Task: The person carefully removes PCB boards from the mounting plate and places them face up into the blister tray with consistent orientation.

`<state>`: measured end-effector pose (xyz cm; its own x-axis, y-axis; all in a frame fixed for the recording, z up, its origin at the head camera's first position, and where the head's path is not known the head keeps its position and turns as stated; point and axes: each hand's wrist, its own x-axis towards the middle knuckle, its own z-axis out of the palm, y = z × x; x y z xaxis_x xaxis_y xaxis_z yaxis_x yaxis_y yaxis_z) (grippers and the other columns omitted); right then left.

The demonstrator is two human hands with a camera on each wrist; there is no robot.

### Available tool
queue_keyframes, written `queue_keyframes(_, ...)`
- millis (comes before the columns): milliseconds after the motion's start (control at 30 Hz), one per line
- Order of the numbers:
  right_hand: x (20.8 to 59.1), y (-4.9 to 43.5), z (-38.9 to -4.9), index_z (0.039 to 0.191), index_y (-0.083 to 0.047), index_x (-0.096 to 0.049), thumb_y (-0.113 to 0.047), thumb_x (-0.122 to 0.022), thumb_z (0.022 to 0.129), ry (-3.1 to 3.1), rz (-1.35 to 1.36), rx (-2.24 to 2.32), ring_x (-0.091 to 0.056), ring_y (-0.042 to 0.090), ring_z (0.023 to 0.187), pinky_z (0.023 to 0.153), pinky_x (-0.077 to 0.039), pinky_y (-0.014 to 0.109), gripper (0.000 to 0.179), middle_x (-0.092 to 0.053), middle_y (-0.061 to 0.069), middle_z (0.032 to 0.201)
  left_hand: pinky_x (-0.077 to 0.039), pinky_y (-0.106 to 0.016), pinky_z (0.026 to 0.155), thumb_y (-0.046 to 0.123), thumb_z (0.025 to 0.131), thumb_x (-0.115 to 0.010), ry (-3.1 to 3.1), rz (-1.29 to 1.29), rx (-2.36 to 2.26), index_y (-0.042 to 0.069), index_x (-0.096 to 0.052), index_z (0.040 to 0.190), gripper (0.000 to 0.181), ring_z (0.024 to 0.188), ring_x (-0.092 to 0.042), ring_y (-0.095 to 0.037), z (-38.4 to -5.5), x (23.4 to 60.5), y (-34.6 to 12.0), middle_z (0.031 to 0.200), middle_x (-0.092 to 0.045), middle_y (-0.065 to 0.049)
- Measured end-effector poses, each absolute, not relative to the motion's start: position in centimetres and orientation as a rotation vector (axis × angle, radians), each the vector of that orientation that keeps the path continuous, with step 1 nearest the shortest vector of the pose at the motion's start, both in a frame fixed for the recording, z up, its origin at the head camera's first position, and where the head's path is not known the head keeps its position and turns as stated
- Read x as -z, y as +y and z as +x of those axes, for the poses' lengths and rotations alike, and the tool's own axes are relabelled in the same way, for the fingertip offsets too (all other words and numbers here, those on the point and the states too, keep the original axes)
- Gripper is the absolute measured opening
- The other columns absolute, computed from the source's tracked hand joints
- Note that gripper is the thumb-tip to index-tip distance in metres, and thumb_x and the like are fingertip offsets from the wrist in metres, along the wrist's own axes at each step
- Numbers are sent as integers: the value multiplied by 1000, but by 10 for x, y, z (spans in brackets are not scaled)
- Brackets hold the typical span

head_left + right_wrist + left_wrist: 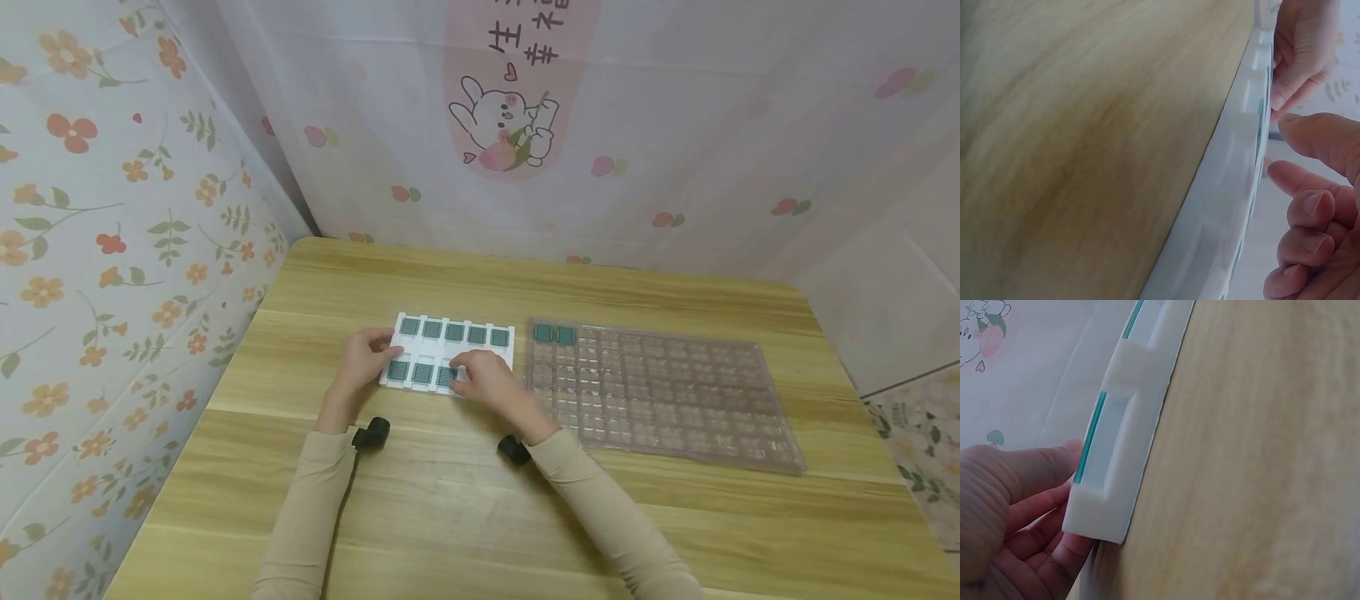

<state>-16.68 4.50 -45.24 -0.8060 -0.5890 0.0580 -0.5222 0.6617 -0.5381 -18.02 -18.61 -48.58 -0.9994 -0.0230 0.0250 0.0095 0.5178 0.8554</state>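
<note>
A white tray (411, 344) lies on the table with green square chips set in two rows of pockets. Its far row holds several chips; in the near row a green chip (422, 373) and its neighbours show, while the right part is hidden. My left hand (363, 360) grips the tray's left end, thumb on top and fingers below, as the left wrist view also shows. Over the near row hovers my right hand (487, 380), thumb and index finger apart around the third chip. In the right wrist view, nothing appears between those fingers.
Right of the white tray lies a clear plastic tray (660, 392) with many pockets; two green chips (566, 336) sit in its far left corner. Black wrist cameras (372, 433) are on both wrists. A printed curtain (675, 125) hangs behind the wooden table (435, 517).
</note>
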Motion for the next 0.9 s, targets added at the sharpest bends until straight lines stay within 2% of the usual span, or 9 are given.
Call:
queue_keyframes(167, 456, 41, -165, 102, 2, -68, -12, -72, 80, 2765, -922, 823, -39, 8, 55, 55, -38, 24, 27, -59, 7, 71, -44, -22, 68, 1, 81, -70, -2707, 9, 1516, -12, -60, 113, 36, 84, -58, -29, -181, 487, -187, 96, -63, -25)
queue_keyframes(267, 460, 38, -166, 102, 1, -69, -14, -72, 80, 2790, -917, 790, -42, 9, 57, 64, -45, 26, 27, -67, 9, 84, -44, -23, 68, 1, 81, -70, -2707, 11, 1522, -12, -60, 113, 36, 84, -58, -29, -181, 488, -187, 97, -63, -25)
queue_keyframes(433, 464, 36, -165, 100, 0, -70, -15, -73, 78, 2843, -916, 761, -58, 14, 73, 80, -50, 32, 26, -69, 11, 101, -44, -23, 68, 0, 81, -70, -2702, 12, 1541, -12, -61, 114, 36, 84, -58, -29, -181, 488, -187, 97, -63, -25)
queue_keyframes(600, 464, 34, -164, 99, 0, -70, -16, -74, 79, 2872, -868, 731, -65, 21, 90, 80, -50, 32, 26, -70, 10, 100, -44, -22, 67, 0, 81, -70, -2695, 3, 1534, -12, -61, 113, 36, 82, -58, -29, -181, 488, -187, 95, -63, -25)
queue_keyframes(900, 464, 31, -164, 97, -1, -70, -14, -73, 77, 2890, -769, 707, -61, 16, 75, 72, -51, 30, 24, -70, 10, 96, -45, -29, 72, 1, 81, -69, -2716, 6, 1512, -11, -61, 114, 36, 84, -58, -29, -181, 487, -186, 95, -64, -24)
